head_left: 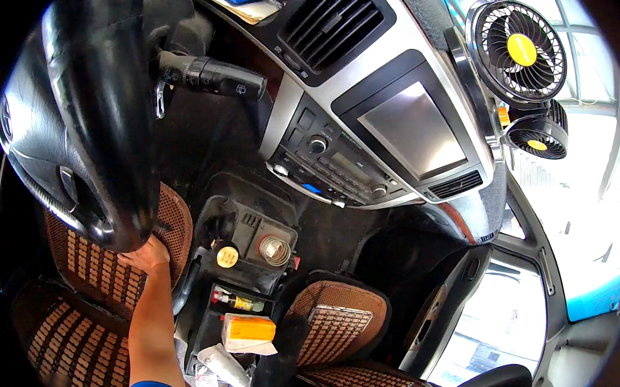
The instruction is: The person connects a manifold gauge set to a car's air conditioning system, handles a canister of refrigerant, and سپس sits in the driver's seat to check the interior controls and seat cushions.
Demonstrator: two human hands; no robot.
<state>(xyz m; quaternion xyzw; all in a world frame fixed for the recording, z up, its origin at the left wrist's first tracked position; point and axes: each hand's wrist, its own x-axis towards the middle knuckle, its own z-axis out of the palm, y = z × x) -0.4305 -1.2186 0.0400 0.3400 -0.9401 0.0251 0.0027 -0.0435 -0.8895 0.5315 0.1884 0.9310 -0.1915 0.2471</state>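
My right hand [150, 255] reaches down beside the lower end of the black steering wheel [116, 148]. Its fingers stretch toward the left, low over the beaded driver's seat cover [96, 263], and the wheel rim hides part of them. Nothing shows in that hand. Whether it presses on the seat or touches the rim, I cannot tell. My bare forearm rises from a blue sleeve at the lower edge. Of my left hand nothing is visible.
Right of my forearm, the centre console carries a gear knob [227, 256], a coiled item [275, 250], an orange-and-white tissue pack [248, 330] and crumpled white wrapping [224, 364]. Beyond are the dashboard screen [415, 129], twin fans [517, 50], and the passenger seat [338, 328]. A stalk [218, 75] juts behind the wheel.
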